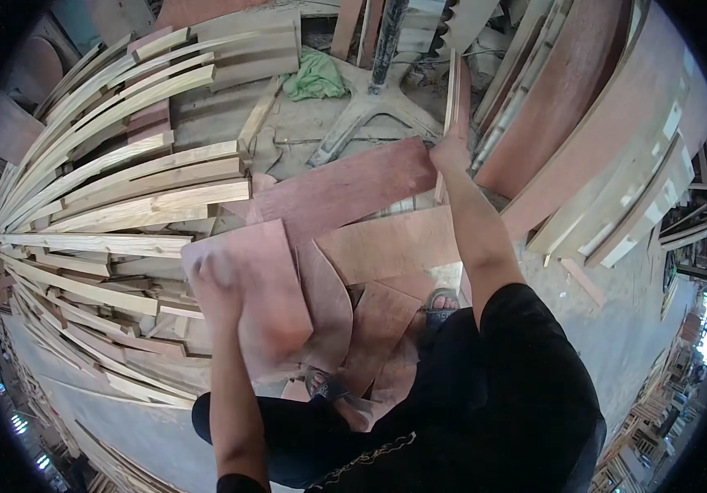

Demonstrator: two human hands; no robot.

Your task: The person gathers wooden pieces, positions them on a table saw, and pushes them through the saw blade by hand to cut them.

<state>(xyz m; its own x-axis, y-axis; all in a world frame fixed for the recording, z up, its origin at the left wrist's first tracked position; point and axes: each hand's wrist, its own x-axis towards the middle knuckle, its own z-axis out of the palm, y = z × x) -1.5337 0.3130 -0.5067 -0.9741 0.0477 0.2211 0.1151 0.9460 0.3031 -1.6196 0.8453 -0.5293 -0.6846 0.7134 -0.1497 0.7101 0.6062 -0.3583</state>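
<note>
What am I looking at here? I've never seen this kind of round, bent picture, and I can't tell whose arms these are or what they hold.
There is no machine: this is one picture from a wide fisheye camera on a person's head, looking down, so straight edges bend near the rim. The two bare arms rising from the lower edge are that person's own. The left hand, blurred, rests on a reddish-brown flat plywood sheet. The right hand reaches far forward and grips a thin upright wooden board by its edge. More reddish plywood offcuts lie overlapping on the grey concrete floor. To the left is a stack of pale long wooden slats. A crumpled green cloth lies further back.
</note>
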